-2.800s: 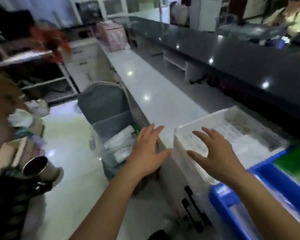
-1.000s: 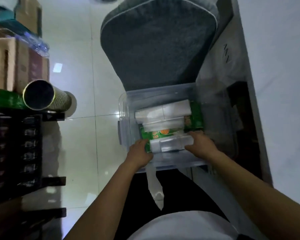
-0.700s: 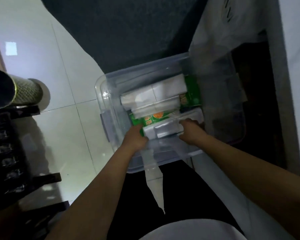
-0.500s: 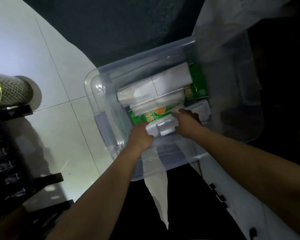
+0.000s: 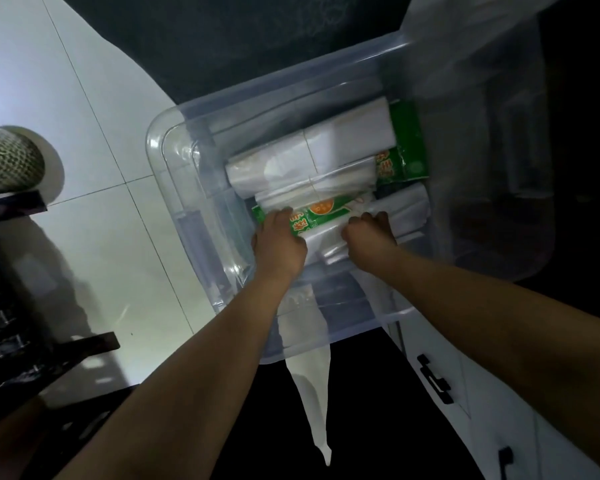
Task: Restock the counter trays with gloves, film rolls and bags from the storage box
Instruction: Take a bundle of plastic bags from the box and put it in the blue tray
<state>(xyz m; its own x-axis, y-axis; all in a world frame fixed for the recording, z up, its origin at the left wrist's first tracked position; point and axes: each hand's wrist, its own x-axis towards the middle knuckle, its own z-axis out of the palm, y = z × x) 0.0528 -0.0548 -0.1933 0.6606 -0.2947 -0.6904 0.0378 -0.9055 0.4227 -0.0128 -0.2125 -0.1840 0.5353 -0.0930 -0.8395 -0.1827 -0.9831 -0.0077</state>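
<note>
A pale tiled floor fills the left of the dim view, with a dark grey chair cushion behind the clear plastic storage box that serves as the landmark here. White cabinet fronts with black handles stand to the right of the box, and a mesh-patterned cylinder lies at the far left, cut off by the frame edge.

Inside the box, white folded plastic packs lie toward its far side, over green printed packets. Nearer the person lies a white plastic-wrapped bundle. The left hand sits at the bundle's left end and the right hand on its middle, both with fingers curled closed on it. A white strip of film hangs over the box's near wall, down toward the person.

The right part of the box is shadowed and its contents cannot be made out; the fingertips are hidden beneath the knuckles.
</note>
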